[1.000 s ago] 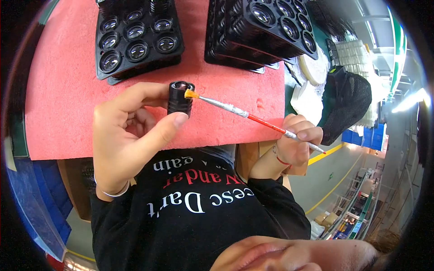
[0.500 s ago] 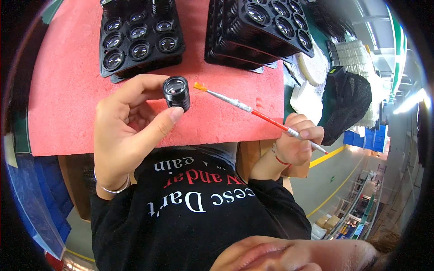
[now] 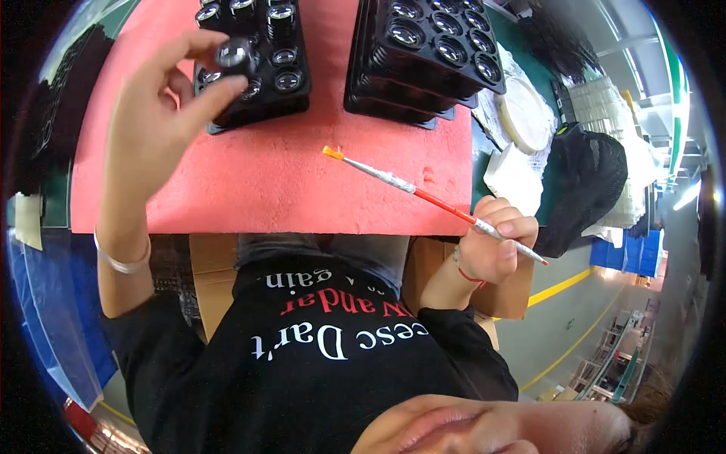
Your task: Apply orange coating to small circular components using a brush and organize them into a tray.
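We find the left hand [image 3: 155, 125] pinching a lens barrel [image 3: 234, 57] between parted fingers over a tray [image 3: 276, 104]; misalignment could chip neighbouring lenses [image 3: 287, 81]. The right hand [image 3: 491, 250] grips a brush [image 3: 432, 199], fingers curled.

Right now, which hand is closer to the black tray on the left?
Left. The left hand, holding a lens piece, is at the left side of the black tray. The right hand, holding a paintbrush, is farther off, rightward.

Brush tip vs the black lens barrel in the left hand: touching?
Apart. The head view shows the brush tip over the pink mat, with the lens barrel up at the lens tray, a wide gap between.
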Available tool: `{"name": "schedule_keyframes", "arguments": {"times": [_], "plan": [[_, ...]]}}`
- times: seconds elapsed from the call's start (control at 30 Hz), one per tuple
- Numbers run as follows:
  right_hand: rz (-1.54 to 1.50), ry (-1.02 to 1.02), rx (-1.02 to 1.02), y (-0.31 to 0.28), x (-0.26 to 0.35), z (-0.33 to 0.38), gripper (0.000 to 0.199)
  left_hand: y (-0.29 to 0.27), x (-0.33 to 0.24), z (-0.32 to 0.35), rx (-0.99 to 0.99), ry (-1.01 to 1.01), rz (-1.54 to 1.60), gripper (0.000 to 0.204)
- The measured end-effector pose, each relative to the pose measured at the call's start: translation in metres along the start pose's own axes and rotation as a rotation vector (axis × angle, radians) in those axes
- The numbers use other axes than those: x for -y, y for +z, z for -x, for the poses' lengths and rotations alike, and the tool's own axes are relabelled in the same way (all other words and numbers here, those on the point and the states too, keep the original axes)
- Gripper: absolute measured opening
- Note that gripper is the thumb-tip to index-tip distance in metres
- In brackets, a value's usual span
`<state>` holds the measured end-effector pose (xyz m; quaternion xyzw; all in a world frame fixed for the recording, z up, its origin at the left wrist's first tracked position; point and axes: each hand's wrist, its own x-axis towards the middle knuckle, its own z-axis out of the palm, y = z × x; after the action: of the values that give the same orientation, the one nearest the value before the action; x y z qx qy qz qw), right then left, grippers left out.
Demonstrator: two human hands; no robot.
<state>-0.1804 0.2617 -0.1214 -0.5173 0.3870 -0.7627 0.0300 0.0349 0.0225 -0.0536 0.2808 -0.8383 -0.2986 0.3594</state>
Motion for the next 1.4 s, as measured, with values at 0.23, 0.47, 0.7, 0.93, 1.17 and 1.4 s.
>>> {"name": "schedule_keyframes", "arguments": {"times": [0.23,0.47,0.7,0.93,1.17,1.4], "plan": [[-0.017,-0.02,0.012,-0.002,-0.002,0.002,0.017,-0.001,0.017,-0.034,0.026,-0.016,-0.32,0.03],[-0.02,-0.044,0.028,-0.003,-0.002,0.002,0.015,0.003,0.008,-0.037,0.063,-0.063,-0.371,0.029],[0.003,-0.01,0.004,-0.006,0.003,0.003,0.015,0.0,-0.038,-0.045,-0.057,-0.04,-0.597,0.028],[-0.031,0.013,-0.013,-0.007,0.005,0.002,0.015,0.048,-0.098,-0.115,-0.009,0.355,-0.359,0.036],[-0.313,0.195,-0.081,-0.015,0.024,0.007,0.014,0.095,-0.075,-0.197,0.235,0.148,-0.298,0.046],[-0.299,-0.044,-0.18,-0.042,0.044,0.0,0.021,0.09,-0.04,-0.217,0.223,0.378,-0.401,0.039]]}}
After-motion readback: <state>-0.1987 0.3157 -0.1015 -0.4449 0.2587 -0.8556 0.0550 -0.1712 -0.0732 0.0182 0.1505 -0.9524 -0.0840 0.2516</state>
